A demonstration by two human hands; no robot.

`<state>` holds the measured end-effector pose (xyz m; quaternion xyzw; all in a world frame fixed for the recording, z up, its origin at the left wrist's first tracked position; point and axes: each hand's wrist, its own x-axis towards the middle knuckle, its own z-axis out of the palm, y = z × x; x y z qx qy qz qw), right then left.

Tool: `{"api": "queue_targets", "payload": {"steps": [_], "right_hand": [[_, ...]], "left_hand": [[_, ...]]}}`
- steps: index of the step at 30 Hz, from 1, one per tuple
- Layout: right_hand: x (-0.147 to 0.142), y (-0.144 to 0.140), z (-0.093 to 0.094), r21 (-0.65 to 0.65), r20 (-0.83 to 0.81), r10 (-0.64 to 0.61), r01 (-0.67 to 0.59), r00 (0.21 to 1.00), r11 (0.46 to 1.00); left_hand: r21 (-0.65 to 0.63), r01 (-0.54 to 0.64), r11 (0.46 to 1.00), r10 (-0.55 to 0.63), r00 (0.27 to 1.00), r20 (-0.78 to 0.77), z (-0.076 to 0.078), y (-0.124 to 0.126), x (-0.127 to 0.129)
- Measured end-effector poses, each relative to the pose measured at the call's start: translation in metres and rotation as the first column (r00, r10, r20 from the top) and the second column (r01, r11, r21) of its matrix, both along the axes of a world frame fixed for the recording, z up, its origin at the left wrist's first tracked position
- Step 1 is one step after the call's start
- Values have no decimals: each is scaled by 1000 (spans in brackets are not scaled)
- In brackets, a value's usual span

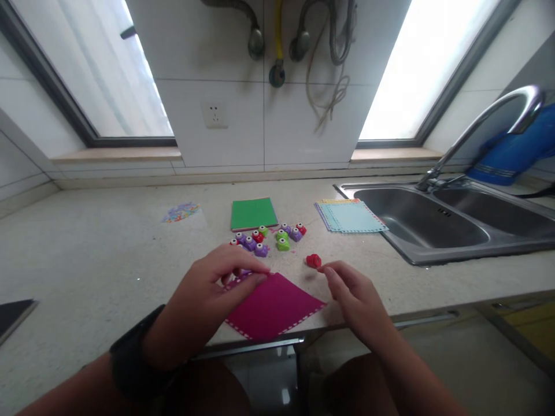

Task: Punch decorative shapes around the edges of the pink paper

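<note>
My left hand [217, 283] pinches the top edge of a magenta paper sheet [277, 306] between thumb and forefinger. The sheet is turned cornerwise, with a row of small pale notches along its lower edges. In my right hand [353, 292], the fingertips grip the edge of a red craft punch [313, 260], which casts a shadow on the counter below it. Beyond my left hand stand several small craft punches with eye-like tops, among them a purple punch [261, 249] and a green punch [283, 244]. Another purple one is partly hidden behind my left fingers.
A stack of green paper [254, 214] lies at the back of the counter [95, 254]. Right of it is a pile of light blue notched sheets [351, 216], near the steel sink [416, 222] and its faucet [481, 121]. Colourful paper bits [181, 212] lie at the left.
</note>
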<state>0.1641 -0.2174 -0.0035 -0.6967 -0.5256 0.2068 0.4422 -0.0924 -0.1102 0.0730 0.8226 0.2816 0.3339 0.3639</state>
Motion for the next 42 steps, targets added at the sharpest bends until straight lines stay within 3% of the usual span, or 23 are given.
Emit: {"api": "queue_targets", "payload": {"steps": [2, 3, 5, 6, 8, 10, 12, 14, 15, 17, 19, 20, 21, 23, 25, 27, 32, 34, 36, 37, 40, 42], "right_hand": [[-1, -13, 9, -141, -302, 71, -118, 951, 983], [-4, -19, 12, -169, -453, 136, -235, 881, 957], [-13, -27, 15, -106, -710, 244, -443, 661, 890], [-18, -29, 16, -58, -788, 271, -505, 553, 861], [-30, -31, 15, 25, -853, 272, -486, 445, 874], [-39, -29, 11, 71, -837, 250, -357, 487, 931], [-42, -25, 5, 109, -752, 227, -223, 619, 969], [-42, -22, -3, 160, -644, 202, -129, 738, 979], [-41, -20, -6, 190, -602, 197, -101, 774, 977], [-41, -18, -11, 238, -532, 192, -72, 825, 969], [-42, -15, -13, 272, -461, 190, -66, 867, 960], [-44, -13, -13, 285, -425, 188, -66, 885, 956], [-45, -12, -13, 297, -392, 185, -67, 901, 953], [-50, -8, -11, 315, -339, 176, -65, 924, 947], [-54, -4, -10, 313, -301, 171, -72, 938, 947], [-58, 1, -10, 296, -273, 176, -91, 946, 951], [-64, 15, -13, 276, -223, 197, -131, 955, 952], [-65, 21, -14, 277, -207, 203, -142, 957, 950], [-64, 26, -13, 273, -194, 213, -156, 958, 949], [-64, 28, -13, 275, -188, 221, -164, 957, 947], [-64, 34, -14, 298, -165, 251, -194, 954, 935], [-65, 38, -16, 299, -165, 261, -204, 951, 932]], "left_hand": [[267, -81, 960, 51, 992, 118, 9, -11, -8], [373, -122, 920, 65, 985, 162, 12, -19, -11], [529, -99, 843, 1, 983, 184, 14, -34, -17], [543, -79, 836, -11, 987, 161, 14, -40, -19], [589, 32, 807, -92, 993, 72, 9, -51, -23], [658, 81, 749, -124, 992, 19, -1, -54, -28], [726, 124, 676, -112, 992, -66, -15, -52, -33], [724, 105, 682, -55, 994, -92, -31, -46, -38], [680, 83, 728, -32, 996, -88, -39, -43, -40], [483, -42, 875, 48, 999, 0, -53, -38, -41], [122, -67, 990, 55, 993, 103, -65, -35, -40], [-77, -45, 996, 56, 987, 153, -69, -34, -39], [-254, 5, 967, 47, 979, 198, -74, -32, -38], [-494, 162, 854, -28, 963, 269, -81, -28, -37], [-610, 279, 742, -110, 948, 299, -86, -23, -37], [-667, 293, 685, -138, 951, 277, -91, -16, -38], [-737, 177, 653, -63, 981, 181, -98, -3, -40], [-732, 154, 664, -56, 986, 157, -98, 1, -41], [-682, 126, 720, -64, 991, 115, -97, 6, -43], [-622, 103, 776, -64, 994, 86, -96, 8, -44], [-319, 26, 948, -32, 999, -12, -95, 15, -47], [-218, 17, 976, -29, 998, -52, -96, 19, -49]]}}
